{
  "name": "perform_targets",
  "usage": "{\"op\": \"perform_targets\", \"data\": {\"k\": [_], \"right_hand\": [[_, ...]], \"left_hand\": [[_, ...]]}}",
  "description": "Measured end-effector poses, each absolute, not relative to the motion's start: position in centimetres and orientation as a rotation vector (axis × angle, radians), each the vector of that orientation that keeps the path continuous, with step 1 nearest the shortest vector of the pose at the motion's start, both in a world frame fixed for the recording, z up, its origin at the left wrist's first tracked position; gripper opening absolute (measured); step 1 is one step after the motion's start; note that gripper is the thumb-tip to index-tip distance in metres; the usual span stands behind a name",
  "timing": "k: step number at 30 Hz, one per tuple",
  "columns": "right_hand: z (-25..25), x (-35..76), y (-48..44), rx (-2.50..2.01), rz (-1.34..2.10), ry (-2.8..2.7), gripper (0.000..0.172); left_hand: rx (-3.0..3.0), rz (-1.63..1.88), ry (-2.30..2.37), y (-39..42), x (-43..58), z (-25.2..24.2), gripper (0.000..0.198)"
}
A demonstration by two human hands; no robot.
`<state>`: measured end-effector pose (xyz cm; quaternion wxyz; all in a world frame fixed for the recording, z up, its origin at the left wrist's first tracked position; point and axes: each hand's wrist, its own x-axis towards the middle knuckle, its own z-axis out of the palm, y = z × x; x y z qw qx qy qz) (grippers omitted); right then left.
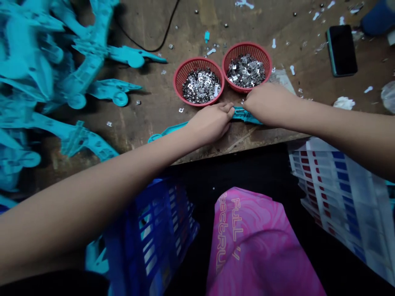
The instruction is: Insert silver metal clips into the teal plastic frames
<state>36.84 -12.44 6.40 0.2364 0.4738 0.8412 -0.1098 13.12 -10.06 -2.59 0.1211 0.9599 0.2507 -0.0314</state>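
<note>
A long turquoise plastic part [168, 130] lies along the front edge of the wooden table [148, 107]. My left hand [211, 122] is closed over its middle. My right hand [267, 105] is closed on its right end, fingers curled down over it. The two hands meet at a short visible stretch of the part. Just behind the hands stand two red baskets of small shiny metal pieces, one on the left [199, 81] and one on the right [247, 66].
A heap of turquoise plastic parts [46, 74] fills the table's left side. A black phone [341, 50] lies at the back right, with loose metal bits scattered about. A blue crate [154, 234] is below the table at left, a striped box [342, 197] at right.
</note>
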Motion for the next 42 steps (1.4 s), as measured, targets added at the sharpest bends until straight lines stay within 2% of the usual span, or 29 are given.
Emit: {"op": "perform_targets", "data": {"k": [5, 16, 23, 27, 29, 36, 39, 42], "right_hand": [[6.1, 36.3, -13.4, 1.384, -0.186, 2.196, 0.045], [6.2, 36.9, -13.1, 1.461, -0.345, 2.214, 0.035], [6.0, 36.6, -13.2, 1.439, -0.318, 2.224, 0.045], [6.5, 39.5, -11.6, 1.615, -0.251, 2.225, 0.038], [6.8, 41.2, -10.9, 1.722, -0.225, 2.244, 0.035], [7.4, 40.2, -11.2, 1.796, -0.666, 2.477, 0.042], [7.3, 38.5, -11.8, 1.791, -0.705, 2.491, 0.042], [7.1, 37.7, -12.0, 1.756, -0.715, 2.472, 0.041]], "left_hand": [[2.845, -0.083, 0.741, -10.2, 13.2, -2.9, 0.053], [2.881, -0.066, 0.715, -10.0, 13.0, -2.5, 0.056], [2.854, -0.151, 0.689, -9.6, 13.0, -1.5, 0.046], [2.79, -0.091, 0.818, -9.8, 13.0, -1.9, 0.072], [2.799, -0.079, 0.844, -10.1, 13.1, -2.1, 0.078], [2.807, -0.061, 0.844, -10.2, 13.4, -2.2, 0.052], [2.809, -0.128, 0.854, -10.1, 13.4, -2.3, 0.041], [2.805, -0.121, 0.862, -10.1, 13.4, -2.6, 0.038]]}}
